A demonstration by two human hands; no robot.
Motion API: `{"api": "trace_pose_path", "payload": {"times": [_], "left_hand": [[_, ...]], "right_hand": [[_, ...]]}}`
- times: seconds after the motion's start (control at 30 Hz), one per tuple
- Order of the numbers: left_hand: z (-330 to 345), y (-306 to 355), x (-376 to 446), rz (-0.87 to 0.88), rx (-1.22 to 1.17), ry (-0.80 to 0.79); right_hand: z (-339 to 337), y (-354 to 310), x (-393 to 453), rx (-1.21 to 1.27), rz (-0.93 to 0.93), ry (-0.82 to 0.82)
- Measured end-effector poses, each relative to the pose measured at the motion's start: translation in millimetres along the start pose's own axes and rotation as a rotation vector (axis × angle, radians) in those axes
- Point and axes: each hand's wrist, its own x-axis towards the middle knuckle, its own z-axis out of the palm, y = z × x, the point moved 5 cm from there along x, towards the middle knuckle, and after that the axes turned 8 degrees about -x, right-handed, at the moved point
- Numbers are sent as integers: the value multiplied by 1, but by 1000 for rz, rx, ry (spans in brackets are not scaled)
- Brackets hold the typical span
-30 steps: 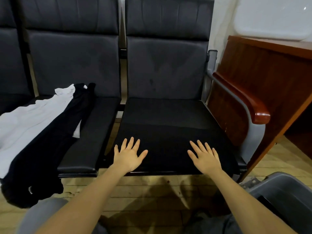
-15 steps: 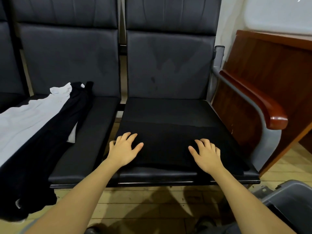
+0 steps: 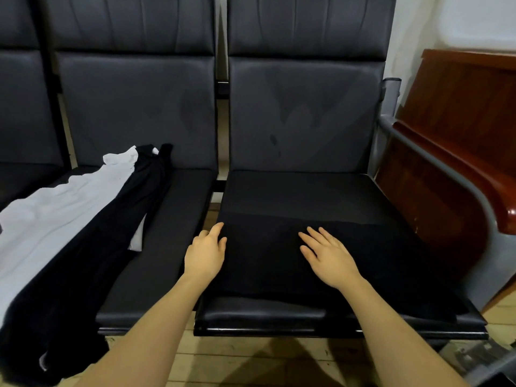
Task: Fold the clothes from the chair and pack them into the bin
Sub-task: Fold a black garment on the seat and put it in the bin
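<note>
A black garment (image 3: 279, 263) lies flat and folded on the front half of the right chair seat (image 3: 296, 188). My left hand (image 3: 208, 254) is at the garment's left edge, thumb on the cloth and fingers bent loosely beside the edge over the gap between the seats. My right hand (image 3: 328, 256) rests flat on the middle of the garment with its fingers spread. A white garment (image 3: 55, 210) and a long black garment (image 3: 111, 233) lie unfolded across the left seat and hang over its front. A corner of the grey bin (image 3: 494, 367) shows at the bottom right.
A grey armrest with a red-brown wooden cap (image 3: 502, 216) borders the right seat. Behind it stands a wooden desk (image 3: 458, 113). Wooden floor (image 3: 251, 358) runs under the seats. The back half of the right seat is bare.
Both hands moved left over the black garment. The left hand went from its top to its left edge. The right hand slid to the middle and flattened. The view moved closer.
</note>
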Motion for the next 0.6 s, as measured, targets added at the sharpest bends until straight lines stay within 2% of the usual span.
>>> {"api": "trace_pose_path", "payload": {"times": [0.13, 0.3, 0.4, 0.6], "left_hand": [[0, 2, -1, 11, -94, 63], [-2, 17, -4, 171, -144, 67], [-7, 21, -5, 183, -240, 80], [-42, 44, -9, 312, -344, 201]], "right_hand": [[4, 6, -6, -86, 0, -55], [3, 9, -13, -89, 12, -50], [1, 7, -17, -103, -1, -62], [1, -21, -19, -127, -52, -88]]}}
